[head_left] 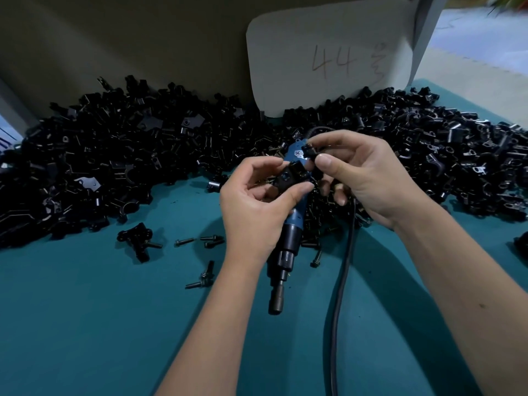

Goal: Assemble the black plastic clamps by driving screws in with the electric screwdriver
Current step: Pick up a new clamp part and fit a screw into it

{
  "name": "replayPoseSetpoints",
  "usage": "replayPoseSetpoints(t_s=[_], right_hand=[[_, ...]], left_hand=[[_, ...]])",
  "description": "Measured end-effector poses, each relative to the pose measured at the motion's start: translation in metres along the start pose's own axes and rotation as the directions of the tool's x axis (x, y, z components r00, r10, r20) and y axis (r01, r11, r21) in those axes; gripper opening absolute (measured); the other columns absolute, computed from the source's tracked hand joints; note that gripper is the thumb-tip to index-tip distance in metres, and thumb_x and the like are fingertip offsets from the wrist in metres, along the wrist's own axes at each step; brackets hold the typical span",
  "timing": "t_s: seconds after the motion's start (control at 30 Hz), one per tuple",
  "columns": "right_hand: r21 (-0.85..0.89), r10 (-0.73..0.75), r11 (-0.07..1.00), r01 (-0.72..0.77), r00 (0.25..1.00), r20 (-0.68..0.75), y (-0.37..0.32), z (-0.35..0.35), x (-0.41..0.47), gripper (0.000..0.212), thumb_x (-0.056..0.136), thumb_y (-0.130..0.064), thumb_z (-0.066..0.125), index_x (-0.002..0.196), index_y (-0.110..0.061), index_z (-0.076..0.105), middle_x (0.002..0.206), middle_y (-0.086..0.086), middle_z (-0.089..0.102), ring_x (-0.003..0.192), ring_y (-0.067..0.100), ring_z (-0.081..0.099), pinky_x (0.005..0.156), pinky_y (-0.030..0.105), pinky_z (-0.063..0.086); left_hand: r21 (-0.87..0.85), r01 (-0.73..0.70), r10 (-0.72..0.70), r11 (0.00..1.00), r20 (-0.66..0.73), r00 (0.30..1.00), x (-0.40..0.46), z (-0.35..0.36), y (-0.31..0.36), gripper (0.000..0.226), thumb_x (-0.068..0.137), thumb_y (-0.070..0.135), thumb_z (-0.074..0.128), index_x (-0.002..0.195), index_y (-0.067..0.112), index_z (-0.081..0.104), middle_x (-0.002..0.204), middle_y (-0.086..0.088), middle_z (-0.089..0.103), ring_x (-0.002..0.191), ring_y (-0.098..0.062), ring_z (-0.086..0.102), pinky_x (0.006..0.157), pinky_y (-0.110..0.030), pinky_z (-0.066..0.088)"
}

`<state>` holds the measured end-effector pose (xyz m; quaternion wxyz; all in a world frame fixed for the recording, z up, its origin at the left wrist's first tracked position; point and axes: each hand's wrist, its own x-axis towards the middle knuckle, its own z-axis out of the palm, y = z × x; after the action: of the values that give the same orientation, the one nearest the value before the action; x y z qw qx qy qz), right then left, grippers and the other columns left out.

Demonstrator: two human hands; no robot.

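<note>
Left hand: your left hand (pixel 251 201) has its fingers closed on a black clamp piece (pixel 290 177), thumb pressed along its near edge.
Right hand: your right hand (pixel 363 172) pinches a small black part (pixel 310 151) between thumb and forefinger — just beside the clamp piece.
Screwdriver: the blue electric screwdriver (pixel 288 238) lies mid-surface beneath your hands, bit toward the near edge.
Parts: the clamp heap (pixel 114 155) lines the far edge — loose screws (pixel 200 241) lie on the teal surface (pixel 85 324).

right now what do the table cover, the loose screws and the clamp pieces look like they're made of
Table cover: teal fabric or matte mat, no glare; cannot tell which.
Loose screws: likely dark-finished metal, thin shanks with a faint sheen.
Clamp pieces: black moulded plastic, semi-gloss, soft highlights on edges.
</note>
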<state>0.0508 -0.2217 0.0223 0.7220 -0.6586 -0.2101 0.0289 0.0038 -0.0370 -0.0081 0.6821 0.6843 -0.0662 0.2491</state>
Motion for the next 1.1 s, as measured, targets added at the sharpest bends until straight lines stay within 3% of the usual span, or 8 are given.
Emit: replayPoseSetpoints(t_s=[0.17, 0.37, 0.5, 0.73, 0.83, 0.97, 1.03, 1.1], right_hand=[[-0.018, -0.051, 0.998, 0.052, 0.998, 0.044, 0.001, -0.001, -0.001, 0.033, 0.081, -0.018, 0.083, 0.113, -0.022, 0.079, 0.109, 0.008, 0.077, 0.077, 0.019, 0.070, 0.051, 0.024, 0.052], [-0.019, -0.090, 0.996, 0.092, 0.992, 0.085, -0.002, -0.001, -0.001, 0.031, 0.078, -0.011, 0.085, 0.109, -0.017, 0.080, 0.103, 0.012, 0.073, 0.078, 0.018, 0.064, 0.059, 0.025, 0.055], [-0.025, -0.087, 0.996, 0.089, 0.991, 0.099, -0.003, -0.001, -0.001, 0.033, 0.078, -0.008, 0.084, 0.111, -0.012, 0.079, 0.105, 0.017, 0.071, 0.078, 0.020, 0.065, 0.055, 0.025, 0.054], [-0.056, -0.031, 0.998, 0.033, 0.999, 0.036, -0.002, -0.003, 0.000, 0.027, 0.075, -0.013, 0.086, 0.099, -0.007, 0.077, 0.088, 0.007, 0.075, 0.070, 0.032, 0.058, 0.047, 0.022, 0.048], [-0.055, 0.002, 0.999, 0.001, 0.998, 0.061, -0.002, -0.002, 0.000, 0.026, 0.077, -0.013, 0.083, 0.101, -0.006, 0.076, 0.089, 0.007, 0.076, 0.074, 0.017, 0.069, 0.053, 0.023, 0.055], [-0.034, 0.081, 0.996, -0.077, 0.989, 0.125, -0.009, -0.005, -0.002, 0.035, 0.083, -0.016, 0.079, 0.117, -0.007, 0.076, 0.100, 0.012, 0.078, 0.083, 0.021, 0.073, 0.065, 0.027, 0.060], [-0.130, 0.107, 0.987, -0.093, 0.989, 0.105, -0.014, -0.007, -0.002, 0.032, 0.085, -0.019, 0.078, 0.116, -0.011, 0.076, 0.097, 0.011, 0.078, 0.080, 0.023, 0.073, 0.064, 0.031, 0.062], [-0.411, 0.116, 0.909, -0.073, 0.990, 0.080, -0.021, -0.014, -0.001, 0.013, 0.087, -0.020, 0.081, 0.099, -0.015, 0.078, 0.083, 0.005, 0.077, 0.069, 0.021, 0.073, 0.055, 0.032, 0.062]], left_hand=[[-0.191, 0.097, -0.085, 0.977, 0.069, 0.994, -0.001, 0.001, 0.002, 0.039, 0.084, 0.004, 0.085, 0.119, 0.017, 0.073, 0.106, -0.004, 0.077, 0.070, -0.023, 0.074, 0.060, -0.027, 0.059], [-0.187, 0.073, -0.047, 0.980, 0.141, 0.989, 0.002, 0.000, 0.001, 0.034, 0.087, 0.003, 0.081, 0.117, 0.017, 0.076, 0.116, -0.004, 0.078, 0.105, -0.021, 0.075, 0.092, -0.037, 0.060], [-0.156, 0.043, -0.020, 0.987, 0.147, 0.989, 0.004, 0.000, -0.001, 0.038, 0.084, 0.005, 0.084, 0.116, 0.024, 0.078, 0.119, -0.006, 0.076, 0.110, -0.024, 0.073, 0.097, -0.041, 0.058], [-0.278, 0.128, -0.081, 0.952, 0.174, 0.981, 0.003, 0.002, 0.003, 0.032, 0.081, 0.008, 0.086, 0.107, 0.027, 0.082, 0.111, -0.005, 0.080, 0.104, -0.023, 0.077, 0.085, -0.031, 0.062], [-0.321, 0.168, -0.123, 0.932, 0.155, 0.980, 0.001, 0.005, 0.005, 0.027, 0.080, 0.011, 0.085, 0.103, 0.025, 0.083, 0.107, -0.007, 0.080, 0.097, -0.023, 0.078, 0.079, -0.028, 0.062], [-0.348, 0.185, -0.152, 0.919, 0.123, 0.981, 0.001, 0.004, 0.005, 0.024, 0.078, 0.017, 0.085, 0.101, 0.024, 0.083, 0.103, -0.008, 0.081, 0.092, -0.026, 0.079, 0.080, -0.030, 0.062], [-0.371, 0.218, -0.203, 0.902, 0.080, 0.976, 0.002, 0.004, 0.005, 0.027, 0.076, 0.018, 0.086, 0.102, 0.018, 0.081, 0.100, -0.010, 0.081, 0.085, -0.024, 0.078, 0.075, -0.028, 0.062], [-0.412, 0.251, -0.270, 0.876, 0.012, 0.963, 0.004, 0.004, 0.006, 0.032, 0.073, 0.019, 0.085, 0.103, 0.012, 0.077, 0.091, -0.008, 0.081, 0.072, -0.020, 0.076, 0.068, -0.026, 0.062]])
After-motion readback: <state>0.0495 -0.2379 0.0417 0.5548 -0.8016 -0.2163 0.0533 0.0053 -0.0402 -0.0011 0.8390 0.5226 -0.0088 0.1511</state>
